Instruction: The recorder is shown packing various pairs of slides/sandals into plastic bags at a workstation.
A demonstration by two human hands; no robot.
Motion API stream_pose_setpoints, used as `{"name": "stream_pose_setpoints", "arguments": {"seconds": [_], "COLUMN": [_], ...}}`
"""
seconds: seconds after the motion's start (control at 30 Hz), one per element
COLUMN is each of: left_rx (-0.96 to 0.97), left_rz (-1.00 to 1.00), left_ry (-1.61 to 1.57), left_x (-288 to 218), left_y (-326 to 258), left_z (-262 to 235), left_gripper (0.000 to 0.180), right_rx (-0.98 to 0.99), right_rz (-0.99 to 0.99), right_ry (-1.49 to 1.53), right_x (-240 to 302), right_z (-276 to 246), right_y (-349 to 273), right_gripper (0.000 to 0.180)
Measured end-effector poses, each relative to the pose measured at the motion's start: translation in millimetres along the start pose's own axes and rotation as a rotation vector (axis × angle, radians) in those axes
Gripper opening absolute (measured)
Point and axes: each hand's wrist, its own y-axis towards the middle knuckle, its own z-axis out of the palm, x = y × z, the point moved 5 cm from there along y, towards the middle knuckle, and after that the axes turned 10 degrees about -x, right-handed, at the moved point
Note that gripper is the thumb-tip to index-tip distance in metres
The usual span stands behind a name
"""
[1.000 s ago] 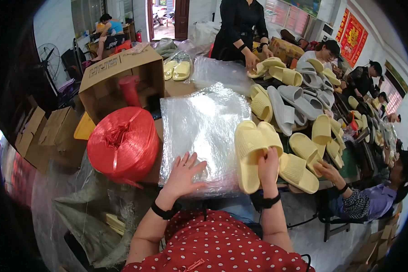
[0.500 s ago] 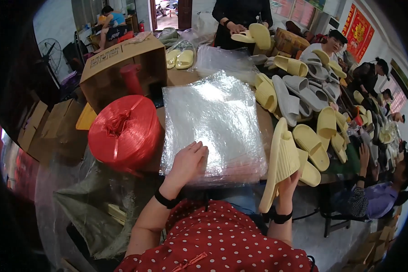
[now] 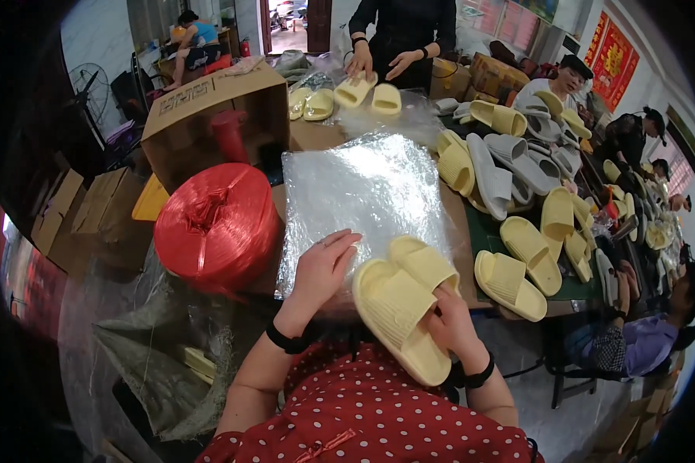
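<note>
At the near edge of the table, seen from the head camera, the person's right hand (image 3: 454, 324) grips a pair of pale yellow slippers (image 3: 405, 305), fingers curled round the heel end of the nearer one. The 2 slippers are held side by side, soles down, just above the table edge and close to the body, probably so they can be handled as 1 unit. The left hand (image 3: 323, 266) lies flat with its fingers spread and loose on a stack of clear plastic bags (image 3: 363, 193), gripping nothing; the flat palm seems to pin the slippery stack so it does not slide. Touching the bags on the left stands a big spool of red twine (image 3: 216, 224), within easy reach. Behind the spool an open cardboard box (image 3: 208, 116) lies on its side with its mouth toward the person. To the right, more yellow slippers (image 3: 517, 262) and grey slippers (image 3: 510, 166) lie loose on the table (image 3: 479, 231). Across the table another person's hands (image 3: 378, 65) rest on 2 more slippers. Seated workers line the right side.
</note>
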Motion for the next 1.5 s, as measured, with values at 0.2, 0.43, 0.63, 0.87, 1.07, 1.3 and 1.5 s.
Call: {"name": "stream_pose_setpoints", "arguments": {"seconds": [0.2,0.43,0.63,0.87,1.07,1.3,1.5], "left_rx": [0.166,0.236,0.261,0.149,0.026,-0.123,-0.092], "left_rz": [0.406,0.418,0.396,0.326,0.167,-0.183,-0.374], "left_ry": [0.042,-0.066,-0.165,-0.131,0.057,0.093,-0.003], "left_x": [-38.2,-55.0,-52.3,-35.2,-9.6,32.2,34.4], "left_y": [-18.1,-26.0,-25.4,-21.4,-32.6,-61.2,-57.6], "left_z": [3.4,9.3,-2.6,-40.1,-39.4,-47.7,-41.9], "left_gripper": [0.031,0.032,0.033,0.033,0.052,0.058,0.054], "right_rx": [-0.002,-0.144,-0.294,-0.434,-0.422,-0.084,0.097], "right_rz": [0.078,-0.131,-0.102,-0.325,-0.123,-0.221,-0.267], "right_ry": [-0.243,-0.449,0.514,-0.444,-0.211,-0.021,0.055], "right_x": [9.7,-9.1,-85.3,-34.7,-34.2,29.8,43.2], "right_z": [9.5,47.6,104.2,117.3,112.6,56.3,49.7], "right_y": [6.7,50.7,110.0,174.8,156.4,36.7,32.3], "right_gripper": [0.031,0.016,0.009,0.024,0.056,0.037,0.022]}}
